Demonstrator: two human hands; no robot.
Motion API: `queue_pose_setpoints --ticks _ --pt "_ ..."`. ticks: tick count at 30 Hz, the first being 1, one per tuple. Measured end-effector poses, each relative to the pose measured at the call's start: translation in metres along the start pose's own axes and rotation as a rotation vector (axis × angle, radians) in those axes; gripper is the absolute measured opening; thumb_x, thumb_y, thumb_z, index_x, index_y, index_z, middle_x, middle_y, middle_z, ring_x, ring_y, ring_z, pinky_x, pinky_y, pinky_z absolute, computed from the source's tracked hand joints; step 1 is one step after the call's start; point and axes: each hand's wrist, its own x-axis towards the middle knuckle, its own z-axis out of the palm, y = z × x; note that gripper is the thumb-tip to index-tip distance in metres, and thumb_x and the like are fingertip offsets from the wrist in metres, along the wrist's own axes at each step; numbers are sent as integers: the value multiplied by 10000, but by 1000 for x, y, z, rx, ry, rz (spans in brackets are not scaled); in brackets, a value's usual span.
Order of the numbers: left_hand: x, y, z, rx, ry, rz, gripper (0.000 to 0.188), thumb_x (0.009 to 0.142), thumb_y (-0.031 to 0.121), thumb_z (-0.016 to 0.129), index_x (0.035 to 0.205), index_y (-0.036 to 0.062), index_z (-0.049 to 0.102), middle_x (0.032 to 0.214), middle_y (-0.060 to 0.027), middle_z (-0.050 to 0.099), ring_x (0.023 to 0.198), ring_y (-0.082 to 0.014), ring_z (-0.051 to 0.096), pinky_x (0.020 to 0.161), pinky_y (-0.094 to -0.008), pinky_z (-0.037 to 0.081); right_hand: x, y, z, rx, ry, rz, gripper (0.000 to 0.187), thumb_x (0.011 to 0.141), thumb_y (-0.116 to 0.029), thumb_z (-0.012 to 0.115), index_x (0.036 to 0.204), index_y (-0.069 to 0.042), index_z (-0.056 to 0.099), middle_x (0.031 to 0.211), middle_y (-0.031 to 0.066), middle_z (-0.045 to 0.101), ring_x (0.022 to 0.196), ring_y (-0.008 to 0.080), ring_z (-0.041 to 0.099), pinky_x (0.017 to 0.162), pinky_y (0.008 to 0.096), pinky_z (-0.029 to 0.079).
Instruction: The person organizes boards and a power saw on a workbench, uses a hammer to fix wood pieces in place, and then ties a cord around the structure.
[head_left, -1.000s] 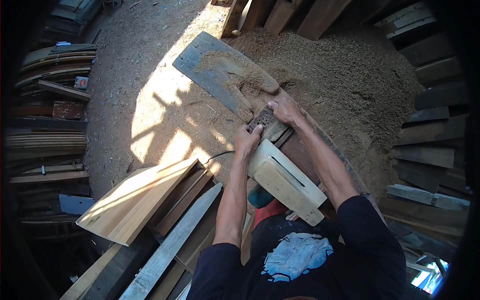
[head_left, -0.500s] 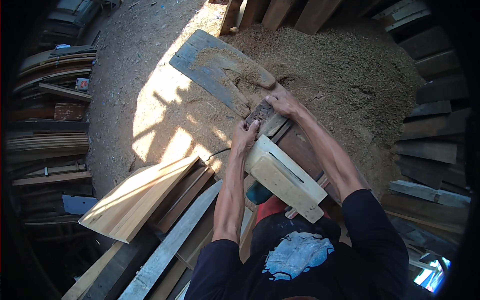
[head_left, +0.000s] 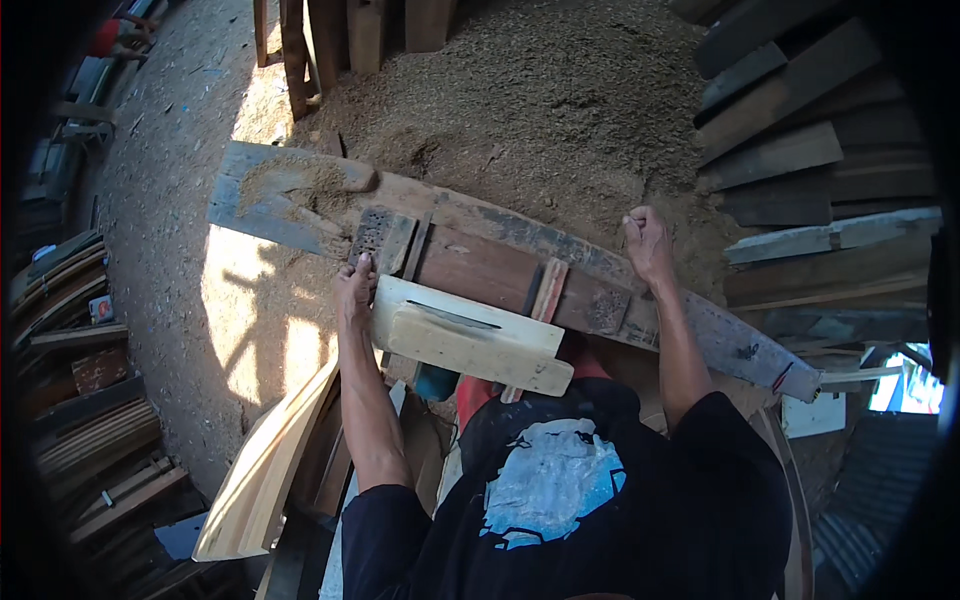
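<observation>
A long, worn plank bench (head_left: 480, 212) stretches across in front of me, with a reddish-brown board (head_left: 465, 268) lying along it. At the board's left end sits a dark pitted block (head_left: 374, 232) beside a short wood piece (head_left: 397, 246). My left hand (head_left: 353, 292) is closed at the block's near edge, thumb on top and fingers mostly hidden. My right hand (head_left: 650, 240) is raised in a fist beyond the bench's right part; whatever it may hold is hidden. A cream-coloured slotted wooden piece (head_left: 470, 335) lies close to my body, nearer than the board.
Wood shavings (head_left: 560, 110) cover the ground beyond the bench. Stacked boards stand at the right (head_left: 790, 160) and left (head_left: 100, 440). A pale wide panel (head_left: 265, 460) leans at the lower left. Another person (head_left: 120, 40) is partly visible at the far upper left.
My right hand has left the pitted block and moved right, closed. My left hand stays by the block. The view has turned, so the bench now lies more crosswise.
</observation>
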Motion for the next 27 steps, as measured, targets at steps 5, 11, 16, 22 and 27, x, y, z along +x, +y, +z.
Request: queue_pose_setpoints --ticks 5,11,16,22,27 --pt "19 -7 11 -23 -39 -19 322 874 363 748 808 101 572 643 11 579 487 -67 480 434 -235 366 -100 172 -53 -492 -99 384 530 901 -431 624 1225 -27 512 1134 219 642 1074 435 601 921 525 462" --pt "19 -20 -5 -86 19 1 295 870 348 760 772 131 585 593 37 527 446 -66 424 413 -249 335 -170 227 -9 -606 -166 255 761 886 -358 648 1469 4 318 1264 304 560 1130 469 570 1007 511 437" --pt "4 -1 39 91 95 -5 346 850 370 770 723 86 619 609 -11 568 498 -110 467 458 -289 336 -150 227 -15 -362 59 167 426 967 -166 528 1317 64 449 965 300 615 910 502 602 855 524 474" --pt "16 -13 1 111 77 20 364 832 316 785 948 -22 711 753 -70 671 593 -155 558 555 -326 445 -73 18 3 65 -63 -192 499 951 -123 492 1411 31 373 1117 264 614 979 417 637 904 459 484" --pt "-19 28 40 321 70 -56 336 802 306 808 944 8 744 808 -55 702 638 -148 592 599 -326 468 -54 -117 49 295 -343 -615 689 921 -78 506 1558 -139 251 1042 224 633 879 327 648 837 404 516"
